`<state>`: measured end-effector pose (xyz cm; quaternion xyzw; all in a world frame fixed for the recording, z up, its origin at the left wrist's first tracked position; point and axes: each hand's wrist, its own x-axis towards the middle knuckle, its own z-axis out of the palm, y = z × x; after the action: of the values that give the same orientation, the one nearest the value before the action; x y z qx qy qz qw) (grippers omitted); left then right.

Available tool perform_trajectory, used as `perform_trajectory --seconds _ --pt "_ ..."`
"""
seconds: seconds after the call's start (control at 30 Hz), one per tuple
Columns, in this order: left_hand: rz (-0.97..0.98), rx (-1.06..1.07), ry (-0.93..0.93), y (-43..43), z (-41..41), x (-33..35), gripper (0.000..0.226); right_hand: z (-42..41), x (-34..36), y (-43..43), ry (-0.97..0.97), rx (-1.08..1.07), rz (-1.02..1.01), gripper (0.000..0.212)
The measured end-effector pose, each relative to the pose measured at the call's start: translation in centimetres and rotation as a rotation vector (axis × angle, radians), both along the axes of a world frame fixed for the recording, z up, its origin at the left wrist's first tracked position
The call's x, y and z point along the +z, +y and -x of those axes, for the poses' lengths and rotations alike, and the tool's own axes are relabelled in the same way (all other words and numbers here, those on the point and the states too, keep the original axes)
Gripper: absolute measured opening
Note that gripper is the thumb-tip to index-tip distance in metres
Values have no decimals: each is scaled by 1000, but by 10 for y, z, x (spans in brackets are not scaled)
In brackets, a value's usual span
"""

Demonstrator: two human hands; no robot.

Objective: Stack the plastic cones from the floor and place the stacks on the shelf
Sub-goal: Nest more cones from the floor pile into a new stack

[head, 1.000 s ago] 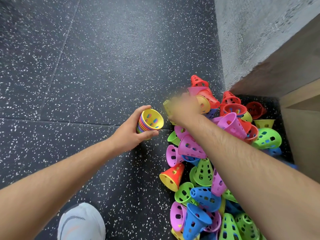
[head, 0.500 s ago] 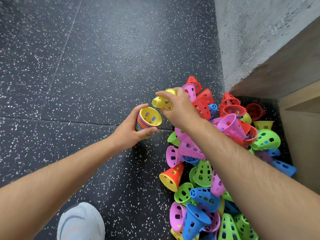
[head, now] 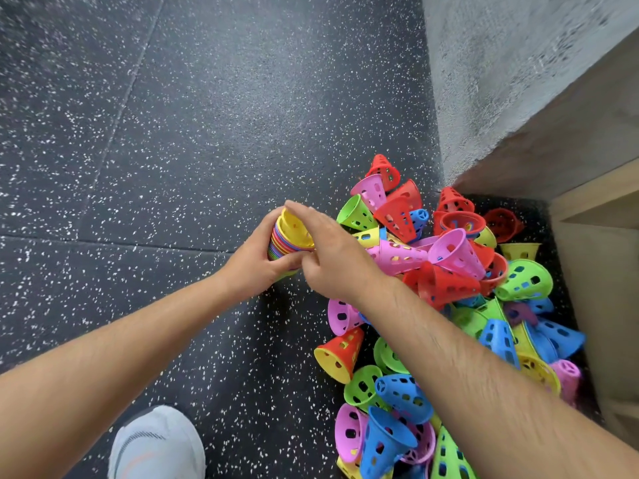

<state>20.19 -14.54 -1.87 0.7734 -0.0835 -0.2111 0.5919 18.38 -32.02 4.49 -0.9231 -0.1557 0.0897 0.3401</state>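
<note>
My left hand (head: 254, 262) grips a stack of nested plastic cones (head: 285, 242), many-coloured rims showing, mouth tilted up and to the right. A yellow cone (head: 296, 229) sits in the top of that stack, and my right hand (head: 333, 252) covers its right side with fingers on it. A loose pile of perforated cones (head: 449, 305) in red, pink, green, blue and yellow lies on the floor to the right, partly hidden under my right forearm.
The floor is dark speckled rubber (head: 207, 115). A grey wall (head: 501, 63) rises at the upper right, and a wooden shelf unit (head: 594, 216) stands at the right edge behind the pile. My white shoe (head: 157, 447) is at the bottom left.
My right hand carried a yellow cone from the pile leftward and set it into the stack in my left hand. Several cones in the pile shifted.
</note>
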Motion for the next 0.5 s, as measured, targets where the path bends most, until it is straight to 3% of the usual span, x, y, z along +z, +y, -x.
perform_trajectory --seconds 0.07,0.13,0.27,0.33,0.43,0.5 --pt "-11 1 5 0 -1 -1 91 10 -3 0 119 -17 -19 80" --pt "-38 -2 -1 0 -1 -1 98 15 -6 0 108 -23 -72 74" --pt "-43 -5 10 1 0 1 96 2 -9 -8 77 -340 -209 60" --pt "-29 -3 21 1 1 3 93 -7 -9 -18 156 -374 -78 59" --pt "-26 -8 22 2 2 5 92 -12 -16 -28 307 -216 146 64" --pt "-31 -1 16 3 3 6 91 -9 -21 -28 308 -130 233 64"
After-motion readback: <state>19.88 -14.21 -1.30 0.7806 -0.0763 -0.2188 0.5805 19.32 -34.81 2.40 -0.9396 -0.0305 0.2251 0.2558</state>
